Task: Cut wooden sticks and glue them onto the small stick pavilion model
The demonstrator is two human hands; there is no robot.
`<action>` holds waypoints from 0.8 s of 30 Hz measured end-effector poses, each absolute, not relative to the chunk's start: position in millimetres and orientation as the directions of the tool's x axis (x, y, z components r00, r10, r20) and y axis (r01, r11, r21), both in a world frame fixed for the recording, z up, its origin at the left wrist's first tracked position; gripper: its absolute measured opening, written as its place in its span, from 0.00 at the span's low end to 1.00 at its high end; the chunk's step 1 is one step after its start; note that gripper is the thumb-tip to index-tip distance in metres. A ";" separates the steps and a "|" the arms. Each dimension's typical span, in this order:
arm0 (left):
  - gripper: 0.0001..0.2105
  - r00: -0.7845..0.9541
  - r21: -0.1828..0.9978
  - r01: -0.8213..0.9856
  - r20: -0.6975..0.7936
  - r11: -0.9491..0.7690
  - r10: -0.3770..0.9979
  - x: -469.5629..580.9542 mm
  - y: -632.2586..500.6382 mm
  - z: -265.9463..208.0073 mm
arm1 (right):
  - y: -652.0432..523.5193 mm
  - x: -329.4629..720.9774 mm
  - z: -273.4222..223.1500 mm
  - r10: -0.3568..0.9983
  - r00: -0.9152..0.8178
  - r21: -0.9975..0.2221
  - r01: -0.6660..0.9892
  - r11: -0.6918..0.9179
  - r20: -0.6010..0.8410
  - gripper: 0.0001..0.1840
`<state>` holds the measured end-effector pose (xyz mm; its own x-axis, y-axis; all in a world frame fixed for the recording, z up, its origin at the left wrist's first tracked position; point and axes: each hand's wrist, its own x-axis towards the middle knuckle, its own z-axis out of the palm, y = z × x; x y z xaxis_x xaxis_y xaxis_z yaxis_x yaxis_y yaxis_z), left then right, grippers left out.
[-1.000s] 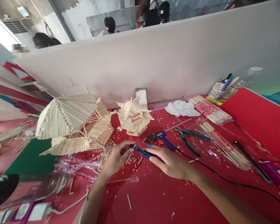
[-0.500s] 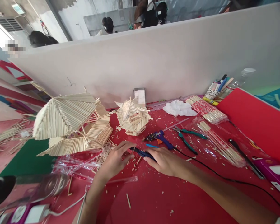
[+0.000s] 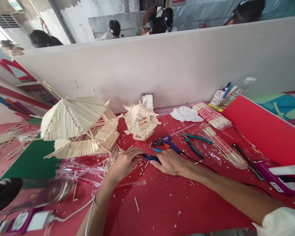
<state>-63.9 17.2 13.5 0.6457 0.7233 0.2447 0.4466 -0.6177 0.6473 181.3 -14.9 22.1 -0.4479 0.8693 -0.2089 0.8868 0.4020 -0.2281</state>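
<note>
Dark-blue handheld tool with a dark front end [image 3: 151, 158] sits gripped in the fingers of a bare right hand [image 3: 168, 162], its front end pointing toward ten o'clock, beside the bent fingers of a bare left hand [image 3: 125, 163], whose hold cannot be made out. At one o'clock from the tool, a blue glue gun [image 3: 170, 143] lies on the red tabletop [image 3: 186, 206].

Craft workshop (evidently shared): stick pavilion [image 3: 72, 116] at ten o'clock, pliers [image 3: 199, 138] at two, people [image 3: 115, 29] beyond the partition [image 3: 167, 64] at twelve.
</note>
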 end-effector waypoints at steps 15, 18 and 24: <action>0.16 0.644 0.576 0.470 0.294 -0.669 0.706 -63.0 20.6 -2.6 | -10.4 175.7 13.8 0.892 -0.401 -0.121 0.916 0.383 -0.210 0.31; 0.20 0.657 0.547 0.468 0.310 -0.694 0.687 -67.4 22.6 -3.2 | -11.6 173.3 20.0 0.898 -0.380 -0.091 0.925 0.369 -0.222 0.33; 0.20 0.674 0.493 0.540 0.233 -0.682 0.701 -77.0 26.2 -4.4 | -23.6 168.5 28.2 0.918 -0.336 -0.096 0.942 0.323 -0.209 0.28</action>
